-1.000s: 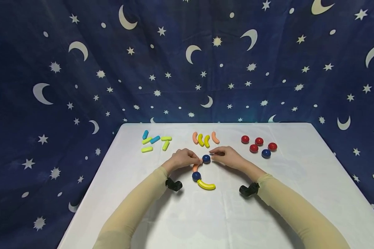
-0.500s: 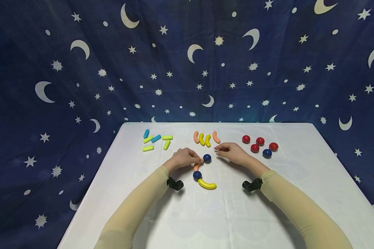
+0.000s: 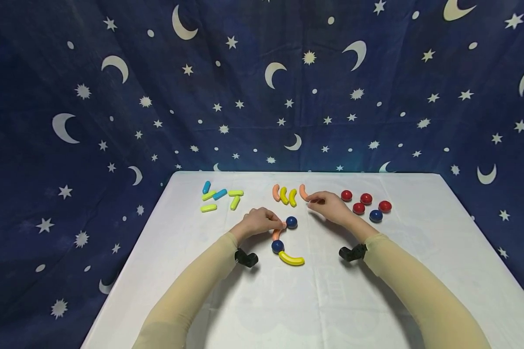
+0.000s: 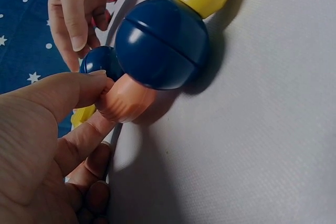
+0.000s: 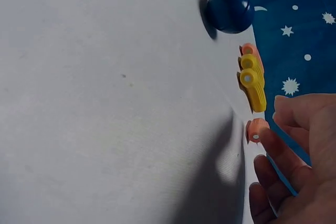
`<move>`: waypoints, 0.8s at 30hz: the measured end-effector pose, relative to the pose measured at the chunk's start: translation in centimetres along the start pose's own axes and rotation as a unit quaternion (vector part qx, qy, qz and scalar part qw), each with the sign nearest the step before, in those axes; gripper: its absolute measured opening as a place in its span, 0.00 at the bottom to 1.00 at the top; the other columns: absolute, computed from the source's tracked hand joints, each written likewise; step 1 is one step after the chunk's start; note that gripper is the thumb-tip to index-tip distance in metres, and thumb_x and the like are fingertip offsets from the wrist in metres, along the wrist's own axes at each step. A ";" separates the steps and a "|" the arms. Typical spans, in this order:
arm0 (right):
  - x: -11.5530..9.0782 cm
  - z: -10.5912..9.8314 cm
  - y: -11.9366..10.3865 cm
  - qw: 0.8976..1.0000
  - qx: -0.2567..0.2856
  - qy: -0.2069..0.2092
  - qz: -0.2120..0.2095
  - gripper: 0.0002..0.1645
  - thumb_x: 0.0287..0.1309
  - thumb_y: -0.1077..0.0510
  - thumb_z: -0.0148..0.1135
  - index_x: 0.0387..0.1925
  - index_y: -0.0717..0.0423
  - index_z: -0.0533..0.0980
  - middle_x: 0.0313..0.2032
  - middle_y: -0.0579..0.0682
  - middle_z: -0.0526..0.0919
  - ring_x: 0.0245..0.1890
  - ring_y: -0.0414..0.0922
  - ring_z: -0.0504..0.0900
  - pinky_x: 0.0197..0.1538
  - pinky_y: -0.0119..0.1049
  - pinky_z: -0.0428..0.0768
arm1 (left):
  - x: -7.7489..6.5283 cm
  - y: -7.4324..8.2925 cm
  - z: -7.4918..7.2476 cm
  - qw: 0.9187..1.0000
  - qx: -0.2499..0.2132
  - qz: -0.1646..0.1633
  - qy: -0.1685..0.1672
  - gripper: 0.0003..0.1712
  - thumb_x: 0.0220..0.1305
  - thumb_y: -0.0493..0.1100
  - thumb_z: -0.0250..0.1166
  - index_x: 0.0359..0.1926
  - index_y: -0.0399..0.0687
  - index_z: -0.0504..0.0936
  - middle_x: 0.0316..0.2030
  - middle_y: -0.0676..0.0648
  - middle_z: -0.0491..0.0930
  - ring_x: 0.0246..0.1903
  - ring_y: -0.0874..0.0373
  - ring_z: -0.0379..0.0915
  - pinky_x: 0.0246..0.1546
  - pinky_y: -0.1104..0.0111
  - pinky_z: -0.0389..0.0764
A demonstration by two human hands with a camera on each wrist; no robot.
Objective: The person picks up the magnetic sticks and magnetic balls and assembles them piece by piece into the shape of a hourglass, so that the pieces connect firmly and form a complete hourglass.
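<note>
A: Nearest first. On the white cloth-covered table?

B: Glossy yellow curved plastic-looking rod, end against a shiny dark blue ball. Then a salmon curved plastic-looking rod, running from that ball up to a second dark blue ball.

A: Left grip?

B: Left hand has the salmon rod pinched between thumb and forefinger, near the second ball.

A: Farther out?

B: Right side: loose dark blue ball, four glossy red balls. Left side: four lime straight sticks, two bright blue straight sticks.

A: Right grip?

B: Right hand, thumb and forefinger spread, nothing seen held. Forefinger's at a loose salmon curved rod; contact, can't tell. Same row: two loose yellow curved rods, another salmon one. Backmost, navy star-and-moon curtain.

A: Progress?

B: Part-way, I'd judge. Done: yellow, ball, salmon, ball, set in a C-like curve. Left: nothing's on the second ball's right side, and the loose pieces lie unused. How many are needed, can't tell.
</note>
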State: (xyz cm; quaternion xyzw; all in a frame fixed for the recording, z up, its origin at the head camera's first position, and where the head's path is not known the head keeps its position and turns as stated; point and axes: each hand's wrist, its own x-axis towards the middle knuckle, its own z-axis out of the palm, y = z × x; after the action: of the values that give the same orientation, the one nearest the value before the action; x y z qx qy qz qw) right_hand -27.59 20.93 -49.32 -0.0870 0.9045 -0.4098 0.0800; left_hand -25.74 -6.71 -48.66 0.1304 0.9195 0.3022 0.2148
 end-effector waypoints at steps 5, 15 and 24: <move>0.9 -0.1 -0.2 1.000 -0.002 0.016 -0.003 0.21 0.69 0.52 0.65 0.60 0.55 0.81 0.57 0.57 0.80 0.56 0.55 0.77 0.61 0.52 0.76 | -0.4 0.0 -0.3 1.000 -0.003 0.014 0.002 0.15 0.62 0.66 0.68 0.34 0.65 0.90 0.38 0.60 0.82 0.49 0.51 0.68 0.54 0.52 0.65; 2.9 -0.3 -0.2 0.998 -0.049 0.038 0.003 0.22 0.70 0.57 0.61 0.63 0.52 0.79 0.62 0.58 0.76 0.65 0.59 0.71 0.67 0.59 0.68 | -0.1 0.0 -0.1 1.000 -0.002 -0.013 0.002 0.13 0.63 0.65 0.68 0.32 0.68 0.90 0.40 0.60 0.81 0.49 0.51 0.66 0.51 0.56 0.65; 4.9 -1.0 0.3 0.995 -0.098 0.014 -0.001 0.25 0.71 0.62 0.55 0.67 0.50 0.77 0.68 0.59 0.72 0.69 0.62 0.64 0.71 0.63 0.59 | -0.5 0.2 -0.1 1.000 -0.004 0.008 0.005 0.14 0.62 0.67 0.68 0.33 0.68 0.90 0.41 0.61 0.81 0.49 0.53 0.67 0.51 0.57 0.66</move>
State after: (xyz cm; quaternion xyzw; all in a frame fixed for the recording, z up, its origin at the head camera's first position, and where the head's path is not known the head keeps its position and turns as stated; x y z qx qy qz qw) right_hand -32.60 20.72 -49.23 -0.0899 0.9412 -0.3205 0.0579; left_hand -25.35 -6.81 -48.31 0.1355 0.9184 0.3080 0.2079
